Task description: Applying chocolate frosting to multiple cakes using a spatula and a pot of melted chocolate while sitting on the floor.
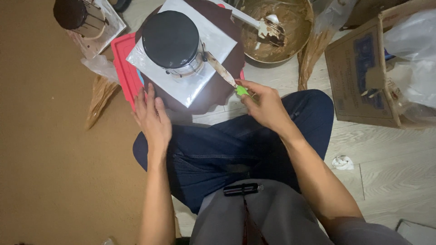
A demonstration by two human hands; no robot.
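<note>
Cake point(171, 40): a tall round one with a smooth dark top, standing on a silver square board point(213, 45) that lies on a dark round turntable point(227, 27), with a red tray point(123, 68) under that, all on the floor just ahead of my crossed knees.
Spatula point(222, 70): narrow blade smeared with brown icing, green handle end, its tip laid against the cake's lower right side.
Right hand point(265, 106): I have it pinched shut around the spatula's green handle, thumb and fingertips doing the holding.
Left hand point(152, 115): grasping nothing, fingers spread flat and resting at the near left edge of the turntable, close to the board's corner.
How the cake will handle: I judge it heavy for its footprint, tall enough to tip, and soft-skinned; the icing would mark at any touch.
Where to take hold: by the board or turntable edge, never the sides or top, as I read it.
Bowl point(290, 31): metal, scraped nearly bare of brown icing, a white scraper point(254, 20) inside, behind the cake to the right.
Second cake point(75, 16): smaller, dark drip over a pale side, top left on its own board.
Cardboard box point(363, 72): right side, with clear plastic bags point(413, 41) over it.
Floor: brown mat on the left, pale planks on the right.
</note>
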